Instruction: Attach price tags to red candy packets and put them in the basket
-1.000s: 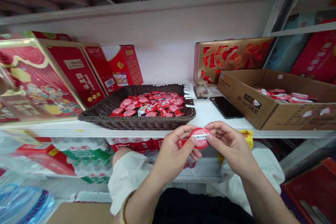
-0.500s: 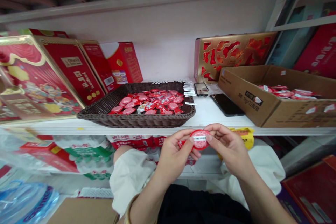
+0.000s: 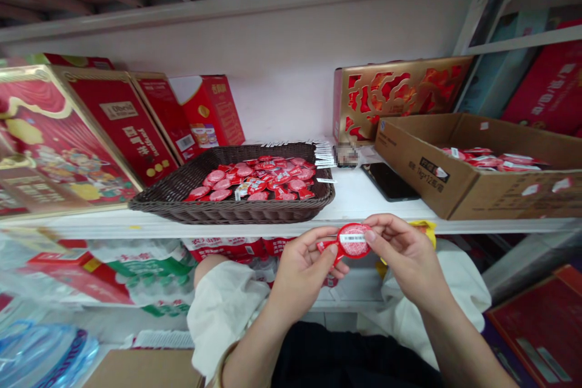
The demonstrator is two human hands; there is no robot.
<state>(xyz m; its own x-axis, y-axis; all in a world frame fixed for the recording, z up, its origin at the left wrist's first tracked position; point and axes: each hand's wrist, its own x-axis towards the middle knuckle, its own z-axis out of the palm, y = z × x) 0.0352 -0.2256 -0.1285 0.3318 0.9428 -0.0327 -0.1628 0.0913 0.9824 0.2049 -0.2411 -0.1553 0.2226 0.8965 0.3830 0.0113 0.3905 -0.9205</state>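
Note:
Held up in front of the shelf is a small red round packet point(image 3: 353, 247) with a flared tail and a white barcode label across its face. My left hand point(image 3: 304, 273) pinches the tail between thumb and fingers. At the round part's right edge, my right hand point(image 3: 409, 257) grips the packet, its thumb at the end of the label. Beyond them a dark brown woven basket point(image 3: 236, 213) holds many similar red packets point(image 3: 264, 177). White label strips point(image 3: 324, 154) hang over the basket's back right rim.
An open cardboard box point(image 3: 418, 176) with more red packets stands right on the white shelf point(image 3: 350, 209). A black phone point(image 3: 390, 182) lies beside it. Red gift boxes point(image 3: 118, 121) stand left, a gold box point(image 3: 400, 97) behind. Bottled packs point(image 3: 145, 267) sit below.
The packet has shifted slightly right, and my left fingers have slid from its round part to the tail, baring more of its face. The whole view has shifted a little.

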